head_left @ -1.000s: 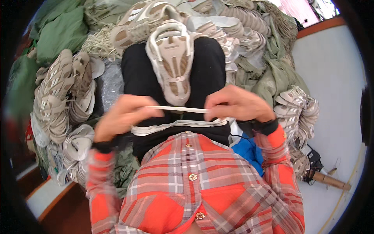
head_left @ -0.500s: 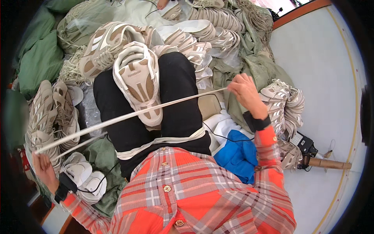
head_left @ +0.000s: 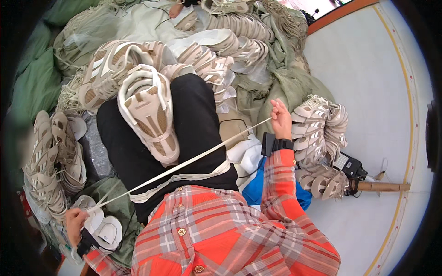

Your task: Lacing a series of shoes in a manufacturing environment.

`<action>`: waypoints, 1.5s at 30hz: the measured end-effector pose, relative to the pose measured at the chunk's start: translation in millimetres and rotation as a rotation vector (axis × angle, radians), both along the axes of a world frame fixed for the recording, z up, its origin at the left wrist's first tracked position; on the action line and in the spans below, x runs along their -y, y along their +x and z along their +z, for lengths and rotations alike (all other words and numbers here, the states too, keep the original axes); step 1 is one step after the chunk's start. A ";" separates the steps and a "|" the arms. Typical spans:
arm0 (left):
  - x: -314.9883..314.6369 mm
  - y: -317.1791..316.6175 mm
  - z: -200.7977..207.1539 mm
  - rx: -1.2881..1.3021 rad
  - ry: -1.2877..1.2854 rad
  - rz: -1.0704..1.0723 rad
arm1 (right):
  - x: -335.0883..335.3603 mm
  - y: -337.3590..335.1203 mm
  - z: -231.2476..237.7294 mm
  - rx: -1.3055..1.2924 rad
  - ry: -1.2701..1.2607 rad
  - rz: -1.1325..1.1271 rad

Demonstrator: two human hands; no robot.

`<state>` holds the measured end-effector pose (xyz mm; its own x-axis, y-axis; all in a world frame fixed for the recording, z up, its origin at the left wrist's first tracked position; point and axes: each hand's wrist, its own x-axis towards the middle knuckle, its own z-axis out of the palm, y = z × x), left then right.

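A pale cream shoelace [head_left: 184,164] is stretched taut on a slant across my lap. Its lower end is pinched in my left hand [head_left: 76,225], low at the left, beside white shoe pieces [head_left: 102,225]. My right hand [head_left: 281,120], raised at the right, has its fingers closed on the other end. Between my knees rests a beige and brown shoe upper [head_left: 146,110], toe pointing toward me, with white edging round its opening; neither hand touches it. More loose cream laces [head_left: 154,194] lie across my thighs.
Beige shoe uppers sit in stacks at my left [head_left: 43,161], right [head_left: 317,129] and ahead [head_left: 239,30]. Another person's hand [head_left: 176,10] shows at the far edge. A blue cloth [head_left: 253,188] lies by my right arm. Green sacking [head_left: 39,78] borders the left.
My left hand has moved down and to the right, while the right hand has dropped slightly. The shoelace now slants more steeply. The whole view has shifted a little.
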<state>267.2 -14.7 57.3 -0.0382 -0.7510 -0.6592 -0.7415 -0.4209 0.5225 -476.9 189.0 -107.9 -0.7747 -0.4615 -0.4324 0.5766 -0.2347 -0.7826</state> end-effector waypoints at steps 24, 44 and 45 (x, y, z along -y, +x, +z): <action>-34.0 -335.6 -75.2 -0.549 -0.794 -0.254 | 125.5 250.9 82.1 -1.422 0.281 0.871; -31.0 -331.3 -86.0 -0.689 -0.695 -0.232 | 142.0 250.8 88.5 -1.370 0.420 1.111; -31.0 -330.8 -86.9 -0.691 -0.696 -0.226 | 139.5 254.2 86.7 -1.481 0.353 1.014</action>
<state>-63.6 16.3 -29.6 -0.4359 -0.8884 0.1441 -0.2072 0.2549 0.9445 -222.7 49.6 -21.2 -0.0781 -0.9919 0.1001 -0.7580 -0.0061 -0.6522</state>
